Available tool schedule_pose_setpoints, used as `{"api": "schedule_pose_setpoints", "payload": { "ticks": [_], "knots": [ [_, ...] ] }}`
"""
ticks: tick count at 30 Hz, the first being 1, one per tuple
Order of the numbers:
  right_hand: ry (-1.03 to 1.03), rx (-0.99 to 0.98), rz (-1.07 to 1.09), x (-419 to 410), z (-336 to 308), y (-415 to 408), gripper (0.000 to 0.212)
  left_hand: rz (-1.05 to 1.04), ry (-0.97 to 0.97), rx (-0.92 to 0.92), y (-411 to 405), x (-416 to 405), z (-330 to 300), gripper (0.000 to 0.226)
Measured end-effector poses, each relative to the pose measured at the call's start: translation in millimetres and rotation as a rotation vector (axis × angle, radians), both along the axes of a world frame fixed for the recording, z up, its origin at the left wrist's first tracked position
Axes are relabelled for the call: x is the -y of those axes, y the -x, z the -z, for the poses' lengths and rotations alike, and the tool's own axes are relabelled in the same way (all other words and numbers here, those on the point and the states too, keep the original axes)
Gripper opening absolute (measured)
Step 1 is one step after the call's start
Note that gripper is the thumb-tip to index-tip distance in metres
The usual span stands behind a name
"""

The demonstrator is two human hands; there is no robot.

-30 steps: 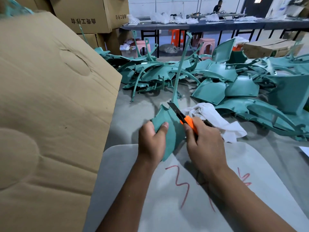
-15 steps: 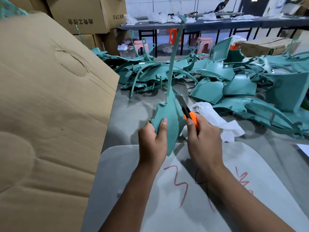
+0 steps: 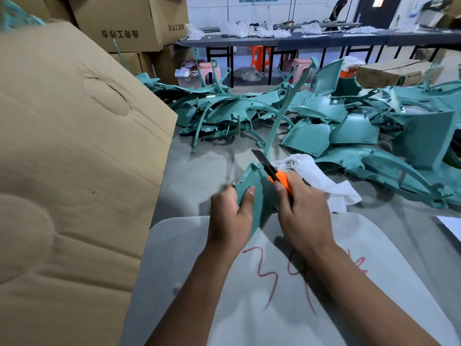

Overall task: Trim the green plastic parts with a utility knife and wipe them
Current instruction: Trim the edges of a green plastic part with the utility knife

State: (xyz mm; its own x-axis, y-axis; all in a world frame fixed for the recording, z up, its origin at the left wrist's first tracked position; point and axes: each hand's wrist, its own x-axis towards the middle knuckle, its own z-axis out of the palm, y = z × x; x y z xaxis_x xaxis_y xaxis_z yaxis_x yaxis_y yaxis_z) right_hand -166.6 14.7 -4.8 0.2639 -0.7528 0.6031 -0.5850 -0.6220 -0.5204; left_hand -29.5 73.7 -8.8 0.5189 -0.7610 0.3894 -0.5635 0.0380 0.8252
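Observation:
My left hand (image 3: 229,216) grips a green plastic part (image 3: 259,188) with a broad curved base and a long thin stem rising up and to the right. My right hand (image 3: 301,213) grips an orange utility knife (image 3: 274,173). Its black blade is extended and lies against the part's upper edge, where the stem meets the base. A white cloth (image 3: 314,178) lies crumpled on the table just right of my right hand.
A heap of green plastic parts (image 3: 324,121) covers the far and right side of the grey table (image 3: 207,166). A big cardboard sheet (image 3: 69,171) stands at the left. A grey board with red marks (image 3: 274,283) lies under my arms. Boxes, stools and benches stand behind.
The part's stem has tipped from near upright to leaning right. The knife blade has moved up and left along the part's upper edge. Both hands keep their grip.

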Motion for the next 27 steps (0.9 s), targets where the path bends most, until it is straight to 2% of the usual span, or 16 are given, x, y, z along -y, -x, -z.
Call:
{"api": "schedule_pose_setpoints", "payload": {
  "ticks": [5,7,9,12,15,17,19,20,22,24,26,27],
  "knots": [
    [0.059,0.072,-0.146,-5.5,-4.8,-1.3,0.022,-0.068,0.082,0.06,-0.1,-2.0,-4.9,0.027],
    [0.037,0.174,-0.237,-9.6,-4.3,-2.6,0.025,-0.093,0.119,0.16,0.5,-3.6,-7.8,0.023],
    [-0.101,0.329,-0.336,-10.9,-4.7,-4.0,0.028,-0.112,0.098,0.325,2.0,-4.1,-11.0,0.033],
    [-0.442,0.59,-0.534,-9.9,-5.7,-4.2,0.046,-0.154,-0.025,0.59,7.0,0.3,-10.8,0.072],
    [-0.526,0.732,-0.439,-5.3,-5.5,-4.8,0.045,0.003,-0.116,0.671,13.2,3.0,-4.2,0.073],
    [-0.558,0.777,-0.319,0.3,-2.7,-4.4,0.032,0.185,-0.148,0.574,11.3,1.4,0.5,0.072],
    [-0.652,0.888,-0.299,6.5,-0.5,-1.1,0.021,0.302,-0.12,0.382,7.6,-2.5,0.2,0.066],
    [-0.688,0.936,-0.305,9.3,-0.8,1.5,0.019,0.313,-0.089,0.262,5.9,-3.1,-0.8,0.063],
    [-0.72,0.996,-0.336,12.2,-3.5,6.5,0.019,0.196,-0.024,0.04,3.1,-2.7,-3.8,0.061],
    [-0.768,1.043,-0.422,11.6,-7.2,9.2,0.021,0.101,0.008,-0.309,0.0,-0.7,-9.3,0.063],
    [-0.788,1.026,-0.494,9.4,-10.2,9.9,0.022,0.217,0.041,-0.819,-5.4,1.0,-15.0,0.065],
    [-0.781,0.992,-0.51,8.6,-11.6,10.5,0.022,0.309,0.05,-0.988,-7.7,1.5,-15.3,0.06]
  ]
}}
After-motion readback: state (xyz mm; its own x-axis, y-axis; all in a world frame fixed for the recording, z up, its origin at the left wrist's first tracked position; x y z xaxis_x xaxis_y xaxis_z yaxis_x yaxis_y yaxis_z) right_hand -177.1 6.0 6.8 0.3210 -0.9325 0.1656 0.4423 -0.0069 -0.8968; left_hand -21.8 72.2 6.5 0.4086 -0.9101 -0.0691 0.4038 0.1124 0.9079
